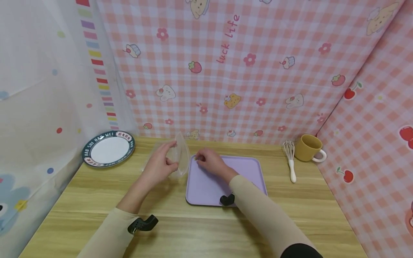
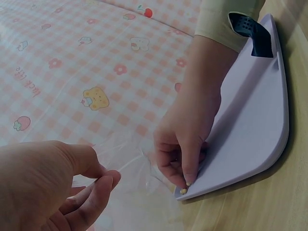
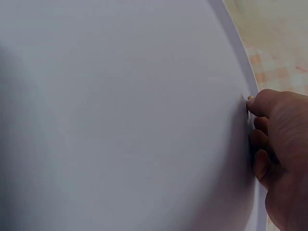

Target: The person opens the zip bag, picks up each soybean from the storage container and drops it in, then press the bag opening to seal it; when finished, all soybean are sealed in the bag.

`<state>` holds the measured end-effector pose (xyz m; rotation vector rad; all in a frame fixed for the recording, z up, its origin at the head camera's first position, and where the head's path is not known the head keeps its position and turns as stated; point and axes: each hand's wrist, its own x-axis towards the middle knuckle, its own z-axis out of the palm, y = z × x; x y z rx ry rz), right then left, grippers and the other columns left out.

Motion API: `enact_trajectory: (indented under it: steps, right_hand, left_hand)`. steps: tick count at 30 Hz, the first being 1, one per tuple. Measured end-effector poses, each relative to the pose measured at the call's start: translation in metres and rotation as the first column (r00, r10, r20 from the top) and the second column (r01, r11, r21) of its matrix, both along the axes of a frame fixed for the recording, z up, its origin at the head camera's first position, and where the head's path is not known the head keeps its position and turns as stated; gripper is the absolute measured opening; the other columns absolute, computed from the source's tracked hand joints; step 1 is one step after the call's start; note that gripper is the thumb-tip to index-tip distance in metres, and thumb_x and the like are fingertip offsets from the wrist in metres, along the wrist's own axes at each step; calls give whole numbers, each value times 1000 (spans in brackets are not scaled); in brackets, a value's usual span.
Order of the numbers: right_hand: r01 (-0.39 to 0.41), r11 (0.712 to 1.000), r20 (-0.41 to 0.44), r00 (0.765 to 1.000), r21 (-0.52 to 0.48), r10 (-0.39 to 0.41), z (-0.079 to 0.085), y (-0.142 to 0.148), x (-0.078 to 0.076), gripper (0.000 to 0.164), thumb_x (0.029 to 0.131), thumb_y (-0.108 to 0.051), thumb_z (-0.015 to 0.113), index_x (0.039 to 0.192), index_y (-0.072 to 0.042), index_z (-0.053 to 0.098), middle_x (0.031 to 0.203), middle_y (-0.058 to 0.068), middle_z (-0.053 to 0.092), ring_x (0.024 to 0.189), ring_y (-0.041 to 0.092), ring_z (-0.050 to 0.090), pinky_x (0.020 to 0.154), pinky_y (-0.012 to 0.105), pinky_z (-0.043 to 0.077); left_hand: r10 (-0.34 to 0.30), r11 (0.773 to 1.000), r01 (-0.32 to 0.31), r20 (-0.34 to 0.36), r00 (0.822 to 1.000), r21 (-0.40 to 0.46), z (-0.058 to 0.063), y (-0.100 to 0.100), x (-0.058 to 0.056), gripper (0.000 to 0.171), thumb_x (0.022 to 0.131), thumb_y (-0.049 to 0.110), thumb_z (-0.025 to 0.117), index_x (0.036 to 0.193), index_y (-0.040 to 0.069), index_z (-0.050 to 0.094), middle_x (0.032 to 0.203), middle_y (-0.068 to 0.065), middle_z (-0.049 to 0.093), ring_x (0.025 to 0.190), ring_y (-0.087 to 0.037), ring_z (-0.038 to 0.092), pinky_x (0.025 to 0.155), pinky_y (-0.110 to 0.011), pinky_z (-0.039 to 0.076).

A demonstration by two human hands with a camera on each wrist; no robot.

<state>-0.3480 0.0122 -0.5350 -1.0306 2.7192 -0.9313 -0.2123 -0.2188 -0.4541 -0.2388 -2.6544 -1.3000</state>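
Observation:
With thumb and fingers, my left hand [image 1: 158,164] pinches the edge of a clear plastic bag [image 1: 184,154], which stands up left of a lilac tray [image 1: 206,191]. The bag's opening faces the tray. My right hand [image 1: 212,163] reaches down into the tray's far left corner. Its thumb and index finger pinch at small yellowish pieces [image 2: 183,191], like kernels, against the rim; their exact kind is too small to tell. A yellowish bit [image 3: 250,97] also shows at the thumb tip in the right wrist view. The other right fingers are curled.
A white plate with a dark green rim [image 1: 129,152] sits at the table's back left. A whisk with a white handle [image 1: 292,172] and a mustard-yellow mug [image 1: 306,148] stand at the back right. A pink checked cloth [image 1: 213,86] hangs behind the table.

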Motion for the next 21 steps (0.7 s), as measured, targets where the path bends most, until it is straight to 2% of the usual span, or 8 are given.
enact_trajectory:
  steps: [12, 21]
  right_hand:
    - [-16, 1000, -36, 999, -9, 16, -1, 2, 2, 5, 103, -7, 76, 108, -6, 78, 101, 5, 70, 93, 17, 65, 85, 33, 57]
    - [17, 1000, -16, 1000, 14, -17, -3, 1, 3, 5, 104, -9, 76, 108, -8, 75, 99, 2, 69, 91, 15, 63, 82, 32, 57]
  left_hand:
    - [-2, 1000, 2, -1, 1000, 4, -2, -1, -2, 84, 88, -4, 80, 165, 0, 46, 160, -21, 53, 79, -15, 72, 67, -30, 62]
    - [0, 1000, 0, 9, 1000, 4, -2, 0, -2, 85, 88, -4, 80, 165, 1, 45, 161, -21, 52, 80, -16, 71, 67, -30, 62]
